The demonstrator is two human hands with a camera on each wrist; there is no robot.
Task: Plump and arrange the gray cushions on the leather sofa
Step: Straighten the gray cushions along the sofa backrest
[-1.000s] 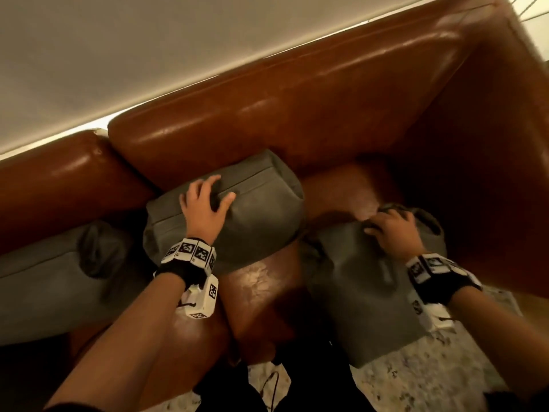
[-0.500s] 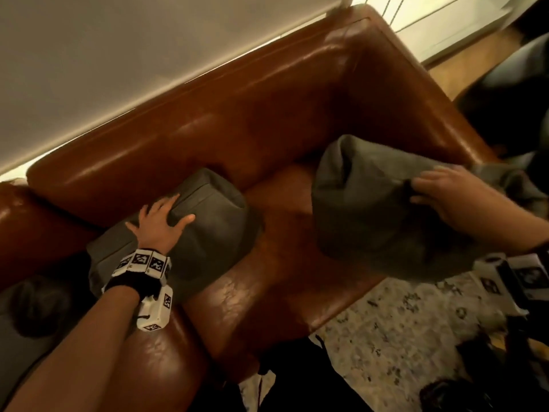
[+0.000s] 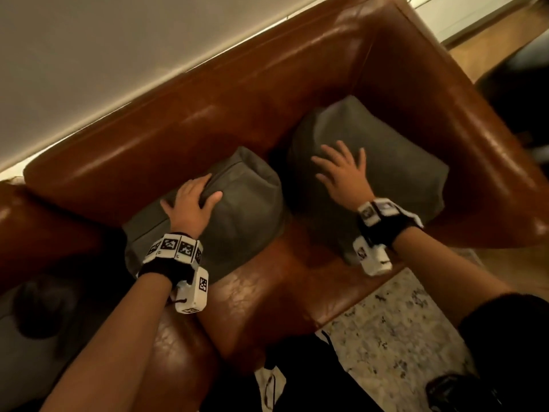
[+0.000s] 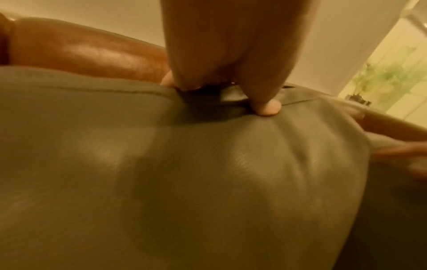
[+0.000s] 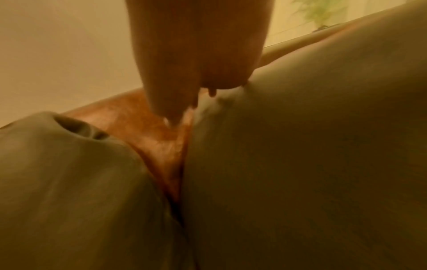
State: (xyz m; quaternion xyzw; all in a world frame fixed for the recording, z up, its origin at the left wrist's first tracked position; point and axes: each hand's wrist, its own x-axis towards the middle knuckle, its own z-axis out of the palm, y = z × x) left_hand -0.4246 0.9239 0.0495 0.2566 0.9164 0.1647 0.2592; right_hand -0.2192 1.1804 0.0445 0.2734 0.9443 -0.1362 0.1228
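**Two gray cushions propped against the sofa back, one hand on each**

I see the leather sofa [image 3: 184, 135] running diagonally across the head view, and I place everything by its backrest. The left cushion [image 3: 237, 221] leans against the backrest, its long axis lying along the backrest line and its seamed top edge pointing up toward the leather. My left hand [image 3: 190, 206] grips that top edge: fingers curled over the seam, thumb pressed into the front face, as the left wrist view shows at the thumb [image 4: 265, 107]. The right cushion [image 3: 395, 162] sits in the corner where the backrest meets the armrest, just beside the left one with a narrow strip of leather between them; it stands more upright, its face tilted toward me. My right hand [image 3: 341, 173] lies flat on that face, fingers spread and straight. A third gray cushion [image 3: 26, 331] lies further left along the seat, partly out of view.
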